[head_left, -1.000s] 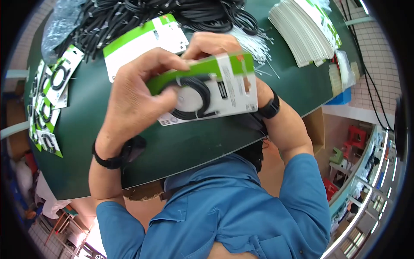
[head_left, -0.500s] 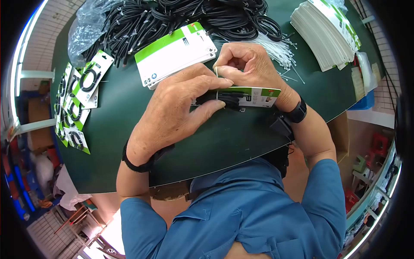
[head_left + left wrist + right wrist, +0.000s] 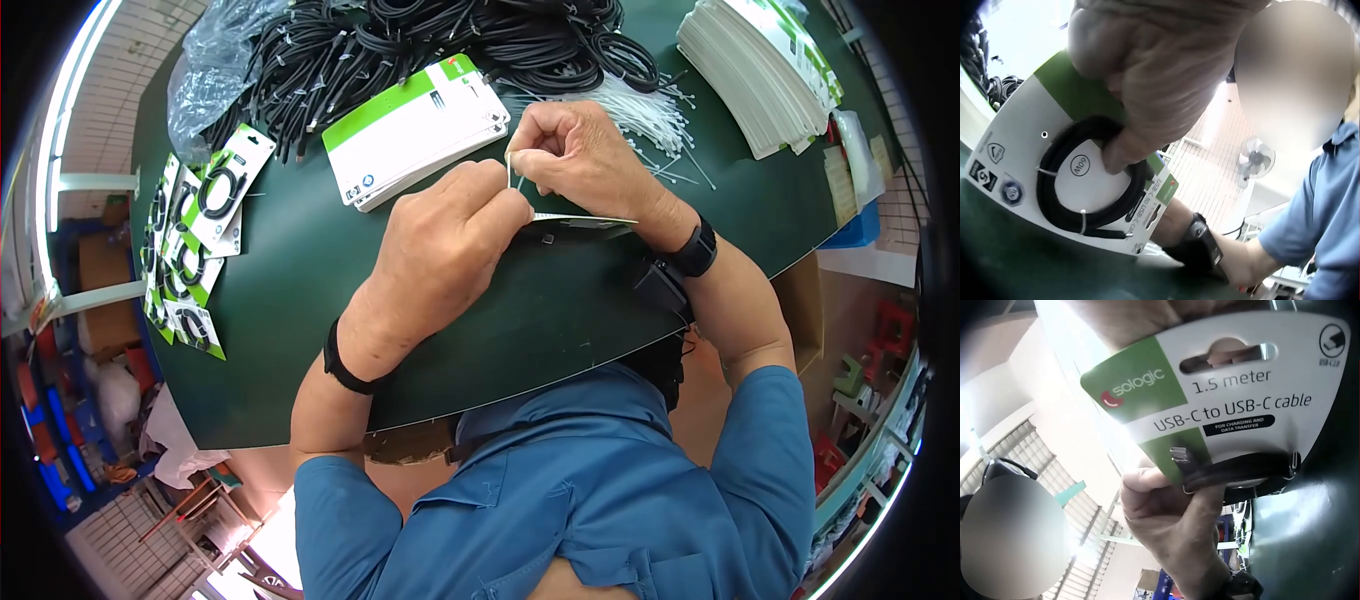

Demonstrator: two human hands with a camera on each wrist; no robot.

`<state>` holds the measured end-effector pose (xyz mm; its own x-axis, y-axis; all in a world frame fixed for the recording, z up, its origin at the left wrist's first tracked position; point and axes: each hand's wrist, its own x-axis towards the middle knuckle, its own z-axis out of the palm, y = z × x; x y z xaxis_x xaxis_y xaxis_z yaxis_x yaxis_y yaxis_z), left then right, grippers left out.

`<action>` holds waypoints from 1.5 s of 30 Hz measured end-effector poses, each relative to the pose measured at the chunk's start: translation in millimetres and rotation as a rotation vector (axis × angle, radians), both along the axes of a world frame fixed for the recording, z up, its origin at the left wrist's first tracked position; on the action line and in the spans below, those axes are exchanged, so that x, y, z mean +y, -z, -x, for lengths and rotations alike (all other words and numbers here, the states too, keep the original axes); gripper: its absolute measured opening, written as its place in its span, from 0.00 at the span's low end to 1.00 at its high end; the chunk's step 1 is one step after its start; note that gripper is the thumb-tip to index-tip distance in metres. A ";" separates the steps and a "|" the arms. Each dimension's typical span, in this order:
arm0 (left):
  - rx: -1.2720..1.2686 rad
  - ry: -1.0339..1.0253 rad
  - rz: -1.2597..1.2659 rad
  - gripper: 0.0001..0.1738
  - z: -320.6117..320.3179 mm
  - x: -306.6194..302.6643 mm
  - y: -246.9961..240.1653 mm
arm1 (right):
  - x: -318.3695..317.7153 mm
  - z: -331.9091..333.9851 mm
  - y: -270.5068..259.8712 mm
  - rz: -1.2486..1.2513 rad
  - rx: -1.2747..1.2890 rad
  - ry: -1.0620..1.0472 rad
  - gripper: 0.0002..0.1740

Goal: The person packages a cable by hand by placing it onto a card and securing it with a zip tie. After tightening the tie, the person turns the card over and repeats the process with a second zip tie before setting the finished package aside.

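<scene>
My left hand (image 3: 445, 240) grips a green-and-white packaging card (image 3: 1013, 150) together with a coiled black USB-C cable (image 3: 1050, 197). In the left wrist view the thumb presses against the coil, which small white ties hold to the card front. From the head view the card shows nearly edge-on, largely covered by the left hand. On the card's back side my right hand (image 3: 585, 155) pinches a thin white cable tie (image 3: 510, 172) between thumb and forefinger, close above the left knuckles. The right wrist view shows the card's hang slot and printed end.
A short stack of blank-faced cards (image 3: 420, 130) lies ahead, with a heap of black cables (image 3: 400, 40) behind it. White cable ties (image 3: 645, 115) are spread right of it. Finished-looking carded cables (image 3: 215, 200) overlap at left. A tall card stack (image 3: 755, 85) stands at right.
The card has turned from facing the head camera to edge-on. My right hand has come out from behind it and pinches the tie; the left hand has rolled over the coil.
</scene>
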<state>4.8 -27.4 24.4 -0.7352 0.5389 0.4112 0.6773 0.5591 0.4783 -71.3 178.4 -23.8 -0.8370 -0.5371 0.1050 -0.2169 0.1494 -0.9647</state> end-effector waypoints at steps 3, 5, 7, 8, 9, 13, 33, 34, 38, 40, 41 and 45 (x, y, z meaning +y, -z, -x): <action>0.055 -0.020 0.032 0.16 -1.7 4.8 0.3 | 5.1 6.5 -7.6 0.001 -0.290 -0.136 0.03; 0.025 -0.030 0.015 0.17 -1.8 3.7 0.7 | 5.0 6.9 -6.6 0.003 -0.257 -0.104 0.03; 0.018 -0.050 -0.019 0.17 -2.9 3.4 1.2 | 3.3 7.2 -2.4 0.027 -0.201 -0.063 0.03; -0.025 -0.046 -0.035 0.17 -3.5 2.6 -1.5 | 4.3 7.4 -2.3 0.006 -0.195 -0.070 0.03; -0.067 -0.040 -0.050 0.17 -3.6 1.4 -5.0 | 5.4 7.7 -2.4 0.016 -0.162 -0.025 0.03; -0.114 -0.096 -0.077 0.18 -5.0 -5.3 -13.9 | 16.0 16.3 -8.1 0.082 -0.107 0.135 0.04; -0.679 -0.216 -1.064 0.21 19.8 -14.0 19.3 | 1.0 -10.9 -13.0 0.212 -0.135 -0.067 0.24; -0.698 -0.180 -1.102 0.21 20.3 -14.8 20.5 | 2.4 -9.9 -13.2 0.247 -0.190 -0.087 0.24; -0.723 -0.093 -1.150 0.20 20.6 -15.5 22.7 | 2.5 -8.7 -4.2 0.416 -0.337 -0.119 0.25; -0.697 -0.097 -1.138 0.20 20.1 -15.8 22.6 | 1.0 -6.6 -3.3 0.477 -0.373 -0.132 0.25; -0.688 -0.109 -1.117 0.20 19.5 -15.9 22.8 | -0.1 -6.8 -3.5 0.468 -0.369 -0.119 0.24; -0.661 -0.182 -1.052 0.20 20.8 -13.1 21.4 | -6.1 -7.8 -8.3 0.450 -0.331 -0.057 0.22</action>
<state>-16.0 -40.5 3.0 -0.9936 0.0434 0.1047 0.0915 -0.2384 0.9669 -63.5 172.3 -15.4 -0.8353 -0.5452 0.0708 0.1125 -0.2956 -0.9486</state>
